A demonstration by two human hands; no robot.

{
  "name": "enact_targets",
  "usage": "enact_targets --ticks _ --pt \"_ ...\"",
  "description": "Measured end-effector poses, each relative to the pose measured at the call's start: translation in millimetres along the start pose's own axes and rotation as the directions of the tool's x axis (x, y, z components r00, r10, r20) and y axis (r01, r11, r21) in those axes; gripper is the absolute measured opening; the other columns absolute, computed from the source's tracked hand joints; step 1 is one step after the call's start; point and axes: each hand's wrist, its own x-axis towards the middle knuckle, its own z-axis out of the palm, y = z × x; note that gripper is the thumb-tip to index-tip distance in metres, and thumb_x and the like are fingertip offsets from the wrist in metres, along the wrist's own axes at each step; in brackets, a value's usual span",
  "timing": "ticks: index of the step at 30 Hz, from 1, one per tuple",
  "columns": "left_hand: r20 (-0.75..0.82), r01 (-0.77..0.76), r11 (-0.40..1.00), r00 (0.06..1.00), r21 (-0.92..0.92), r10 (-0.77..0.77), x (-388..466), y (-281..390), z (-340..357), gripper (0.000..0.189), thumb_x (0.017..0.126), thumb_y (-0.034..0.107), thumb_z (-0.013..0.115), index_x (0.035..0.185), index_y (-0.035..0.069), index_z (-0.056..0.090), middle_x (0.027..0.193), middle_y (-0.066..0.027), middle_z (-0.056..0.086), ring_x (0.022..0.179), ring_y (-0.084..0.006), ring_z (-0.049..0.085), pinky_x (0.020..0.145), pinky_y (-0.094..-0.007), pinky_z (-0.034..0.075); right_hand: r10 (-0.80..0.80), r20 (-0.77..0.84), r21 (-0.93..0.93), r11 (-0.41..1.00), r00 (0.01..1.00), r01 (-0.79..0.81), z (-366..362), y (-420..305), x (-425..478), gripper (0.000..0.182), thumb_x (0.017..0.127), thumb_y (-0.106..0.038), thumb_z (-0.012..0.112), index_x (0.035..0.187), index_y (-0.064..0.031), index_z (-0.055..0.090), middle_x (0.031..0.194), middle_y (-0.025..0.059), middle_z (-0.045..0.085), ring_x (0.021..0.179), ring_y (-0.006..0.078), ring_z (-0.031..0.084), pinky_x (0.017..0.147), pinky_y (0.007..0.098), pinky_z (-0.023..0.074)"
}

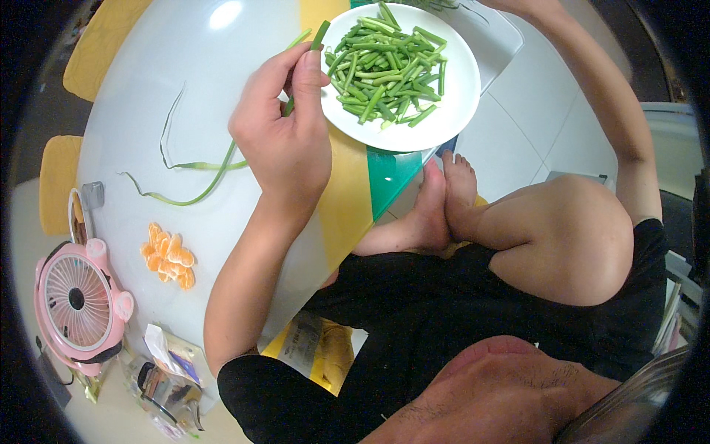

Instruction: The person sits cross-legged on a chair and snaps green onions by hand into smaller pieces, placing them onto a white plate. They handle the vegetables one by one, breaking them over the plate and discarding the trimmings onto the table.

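Note:
My left hand (pixel 283 119) is closed around garlic scapes (pixel 213 183), the stalks pinched between thumb and fingers. Their cut ends stick up past the fingertips, beside the plate's left rim, and the thin curled tails trail left over the table. Cut pieces of green scape (pixel 388 72) lie heaped on a round white plate (pixel 466 94) near the table's edge. Only part of my right hand (pixel 513 4) shows at the top edge, beyond the plate; its fingers are cut off by the frame, so what it holds is hidden.
Peeled orange segments (pixel 166 255) lie on the pale table (pixel 166 127). A pink fan (pixel 77 299), a clear pitcher (pixel 172 388) and a tissue pack (pixel 172 352) stand lower left. Dark green strands (pixel 438 5) lie above the plate. My bent knee (pixel 571 238) is right of the table's edge.

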Motion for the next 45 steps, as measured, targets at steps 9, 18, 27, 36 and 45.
enact_targets --ticks 9,18,27,36,45 --pt "0.005 0.009 1.000 1.000 0.029 -0.009 -1 1 -1 0.016 0.099 0.009 0.068 0.108 -0.004 0.074 0.088 -0.0118 0.072 0.075 -0.0159 0.069 0.065 -0.0272 0.054 0.045 0.070 0.199 0.978 0.997 -0.058 -7 -16 5 0.016 0.085 -0.009 0.079 0.101 -0.0030 0.079 0.094 0.0103 0.076 0.085 0.0184 0.068 0.076 0.0364 0.0562" --pt "0.008 0.016 0.999 1.000 0.036 -0.016 -2 0 1 0.016 0.099 0.009 0.068 0.107 -0.004 0.074 0.087 -0.0118 0.072 0.074 -0.0162 0.069 0.064 -0.0274 0.054 0.275 0.108 0.397 0.869 0.955 -0.295 0 -17 13 0.039 0.098 -0.024 0.069 0.131 -0.0039 0.070 0.114 0.0147 0.076 0.101 0.0235 0.071 0.089 0.0394 0.0578" --pt "0.020 0.005 0.999 1.000 0.035 -0.006 -1 0 1 0.015 0.098 0.009 0.069 0.106 -0.003 0.074 0.086 -0.0117 0.072 0.074 -0.0166 0.069 0.065 -0.0280 0.053 -0.458 -0.291 -0.012 0.880 0.840 0.476 -3 -42 -1 0.033 0.097 -0.029 0.071 0.117 -0.0042 0.076 0.101 0.0149 0.075 0.095 0.0262 0.070 0.082 0.0392 0.0593" --pt "0.127 -0.299 0.915 0.953 0.271 0.274 -3 -2 -3 0.018 0.100 0.009 0.066 0.114 0.001 0.075 0.084 -0.0060 0.073 0.073 -0.0087 0.066 0.058 -0.0225 0.047 -0.575 -0.220 -0.121 0.818 0.788 0.563 24 -82 -19 0.017 0.090 -0.023 0.072 0.092 -0.0083 0.064 0.080 0.0035 0.064 0.074 0.0160 0.064 0.053 0.0290 0.0543" --pt "0.100 -0.349 0.874 0.937 0.337 0.335 0 2 -5 0.011 0.090 0.002 0.071 0.100 -0.002 0.072 0.077 -0.0108 0.066 0.066 -0.0257 0.057 0.059 -0.0351 0.045 -0.555 -0.229 -0.121 0.831 0.800 0.543 19 -82 -24 0.019 0.095 -0.026 0.067 0.091 -0.0085 0.059 0.075 0.0051 0.057 0.064 0.0167 0.059 0.049 0.0296 0.0490"
